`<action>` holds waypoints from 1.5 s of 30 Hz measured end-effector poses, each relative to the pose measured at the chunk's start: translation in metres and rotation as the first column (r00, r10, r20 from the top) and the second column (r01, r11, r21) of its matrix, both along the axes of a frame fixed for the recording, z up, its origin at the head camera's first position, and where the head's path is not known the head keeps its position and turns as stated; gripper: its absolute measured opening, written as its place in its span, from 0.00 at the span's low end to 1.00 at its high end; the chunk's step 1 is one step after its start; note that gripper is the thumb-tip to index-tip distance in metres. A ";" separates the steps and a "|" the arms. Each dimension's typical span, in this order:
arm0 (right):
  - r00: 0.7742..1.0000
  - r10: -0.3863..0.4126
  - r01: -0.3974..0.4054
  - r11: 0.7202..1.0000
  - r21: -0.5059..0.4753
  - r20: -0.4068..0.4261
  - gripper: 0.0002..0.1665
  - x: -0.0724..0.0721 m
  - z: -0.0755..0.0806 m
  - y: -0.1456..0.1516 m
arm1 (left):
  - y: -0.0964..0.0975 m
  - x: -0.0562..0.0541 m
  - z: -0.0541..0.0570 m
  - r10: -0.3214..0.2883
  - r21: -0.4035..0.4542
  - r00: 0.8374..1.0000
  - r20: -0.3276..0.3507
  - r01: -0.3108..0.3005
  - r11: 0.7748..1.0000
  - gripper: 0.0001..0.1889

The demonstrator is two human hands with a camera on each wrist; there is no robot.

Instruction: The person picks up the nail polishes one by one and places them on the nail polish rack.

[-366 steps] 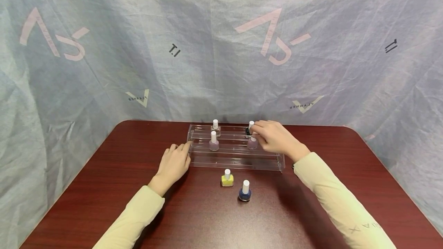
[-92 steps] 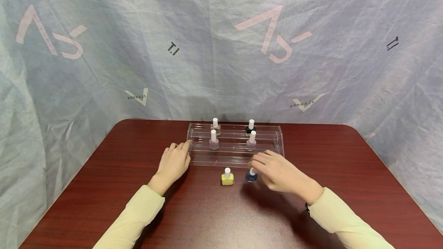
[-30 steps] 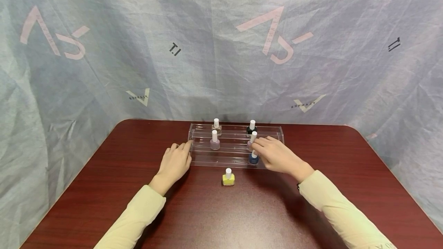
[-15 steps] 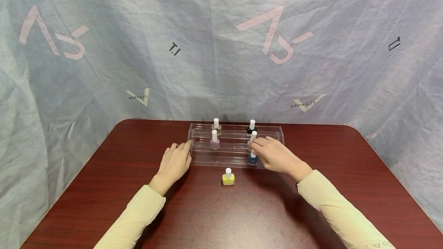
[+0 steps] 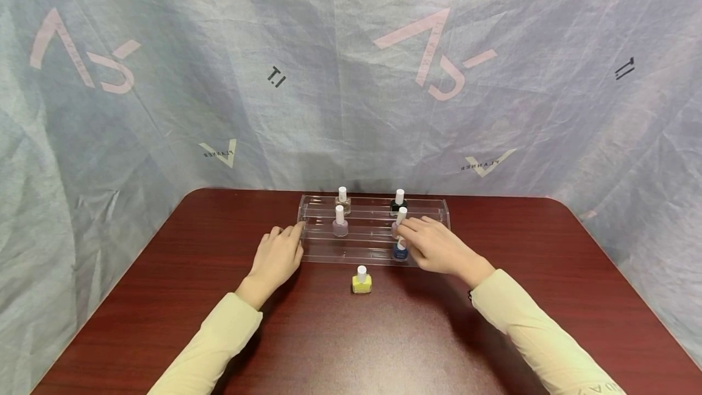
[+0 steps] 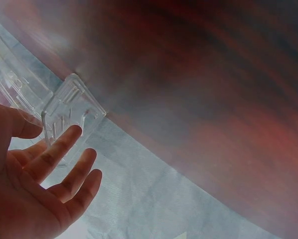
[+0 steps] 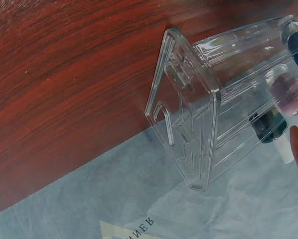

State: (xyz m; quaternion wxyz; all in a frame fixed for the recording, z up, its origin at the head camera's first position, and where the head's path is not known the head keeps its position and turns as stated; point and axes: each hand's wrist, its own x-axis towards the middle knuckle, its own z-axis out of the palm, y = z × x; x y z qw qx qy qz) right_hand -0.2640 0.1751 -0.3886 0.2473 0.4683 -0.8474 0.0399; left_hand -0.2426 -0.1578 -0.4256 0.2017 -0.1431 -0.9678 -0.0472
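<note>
A clear acrylic tiered rack (image 5: 362, 253) stands towards the back of the table. My right hand (image 5: 439, 245) pinches the white cap of a dark blue nail polish bottle (image 5: 400, 253), upright on the lowest tier at the right. My left hand (image 5: 276, 259) touches the rack's left end, its fingers loosely extended beside the clear end panel (image 6: 72, 107) in the left wrist view. On the middle tier are a mauve bottle (image 5: 340, 228) and another mauve bottle (image 5: 402, 215), partly hidden by my right fingers. A clear-looking bottle (image 5: 342, 203) and a dark bottle (image 5: 399, 203) stand on the top tier.
A yellow nail polish bottle (image 5: 362, 284) stands on the dark red wooden table (image 5: 340, 346), in front of the rack. Behind the table hangs a grey printed cloth (image 5: 307, 120). The rack's right end panel (image 7: 184, 109) shows in the right wrist view.
The blue bottle went from the table onto the lowest tier in my right hand, then shifted slightly left there. Earlier, that hand was at the right mauve bottle. My left hand stayed put.
</note>
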 end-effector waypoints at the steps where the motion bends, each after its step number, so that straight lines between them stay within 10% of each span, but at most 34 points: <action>1: 1.000 -0.002 0.002 1.000 0.002 0.000 0.10 0.000 0.000 0.000 | 0.000 0.000 0.000 0.001 0.001 1.000 -0.001 -0.001 1.000 0.22; 45: 0.990 0.109 -0.112 0.993 -0.030 -0.090 0.16 0.031 0.034 -0.025 | 0.001 0.001 0.001 -0.004 0.007 1.000 -0.018 0.004 1.000 0.22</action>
